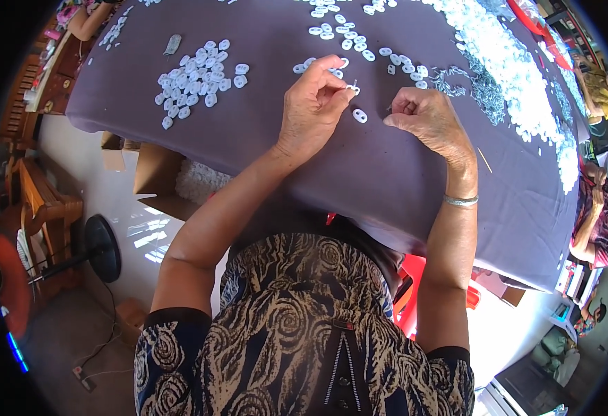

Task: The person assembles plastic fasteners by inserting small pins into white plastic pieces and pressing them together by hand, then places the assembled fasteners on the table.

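My left hand (311, 107) is closed in a pinch around a small white plastic piece (356, 90), with a thin metal pin or screw standing up from it. My right hand (425, 119) is curled, thumb and forefinger together; whatever sits at their tips is too small to make out. Between the two hands a white oval two-hole piece (359, 116) lies loose on the dark cloth. Beyond my left fingers are more such white pieces (304, 67). A scatter of small grey metal screws or pins (449, 80) lies past my right hand.
A heap of finished-looking white ovals (196, 76) lies at left. At right, a grey metal pile (487, 90) borders a long bank of white pieces (519, 83). A thin stick (485, 160) lies nearby. Other people (598, 208) sit around the table; a black-based fan (103, 247) stands lower left.
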Demonstrator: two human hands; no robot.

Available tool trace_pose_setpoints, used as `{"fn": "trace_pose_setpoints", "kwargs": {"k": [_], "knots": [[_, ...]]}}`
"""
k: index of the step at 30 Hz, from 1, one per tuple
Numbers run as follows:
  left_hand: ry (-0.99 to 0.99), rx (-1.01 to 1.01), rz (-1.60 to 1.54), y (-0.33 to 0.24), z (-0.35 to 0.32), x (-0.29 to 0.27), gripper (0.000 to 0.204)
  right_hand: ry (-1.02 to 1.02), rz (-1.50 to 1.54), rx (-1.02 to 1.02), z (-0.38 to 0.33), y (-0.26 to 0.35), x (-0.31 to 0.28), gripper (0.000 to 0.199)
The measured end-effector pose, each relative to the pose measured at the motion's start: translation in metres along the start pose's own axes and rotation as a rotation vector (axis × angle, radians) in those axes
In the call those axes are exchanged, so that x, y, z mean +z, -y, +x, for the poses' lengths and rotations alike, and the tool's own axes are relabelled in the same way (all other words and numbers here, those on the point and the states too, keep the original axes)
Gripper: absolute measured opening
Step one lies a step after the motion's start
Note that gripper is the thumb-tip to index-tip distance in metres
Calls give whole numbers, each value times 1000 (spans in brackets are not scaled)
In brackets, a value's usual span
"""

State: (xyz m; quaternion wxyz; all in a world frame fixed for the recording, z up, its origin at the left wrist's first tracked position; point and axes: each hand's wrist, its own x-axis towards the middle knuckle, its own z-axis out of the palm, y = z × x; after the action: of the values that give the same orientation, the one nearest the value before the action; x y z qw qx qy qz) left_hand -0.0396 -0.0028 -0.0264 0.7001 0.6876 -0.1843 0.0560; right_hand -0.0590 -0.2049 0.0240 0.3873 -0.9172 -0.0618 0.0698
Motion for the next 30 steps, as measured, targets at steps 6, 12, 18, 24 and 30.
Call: {"fn": "trace_pose_setpoints", "kwargs": {"k": [6, 12, 18, 24, 30], "knots": [[3, 20, -41, 2, 1, 0, 37, -32, 204, -187, 3, 8, 23, 10], [-41, 41, -46, 1, 0, -2, 36, -91, 42, -289, 5, 14, 35, 14], [-31, 41, -38, 0, 0, -3, 35, -103, -64, -313, 3, 21, 38, 13], [-70, 19, -107, -5, 1, 2, 33, -101, -112, -420, 2, 17, 43, 15], [-52, 81, -66, 1, 0, -2, 34, -202, -55, -304, 2, 19, 34, 14]]}}
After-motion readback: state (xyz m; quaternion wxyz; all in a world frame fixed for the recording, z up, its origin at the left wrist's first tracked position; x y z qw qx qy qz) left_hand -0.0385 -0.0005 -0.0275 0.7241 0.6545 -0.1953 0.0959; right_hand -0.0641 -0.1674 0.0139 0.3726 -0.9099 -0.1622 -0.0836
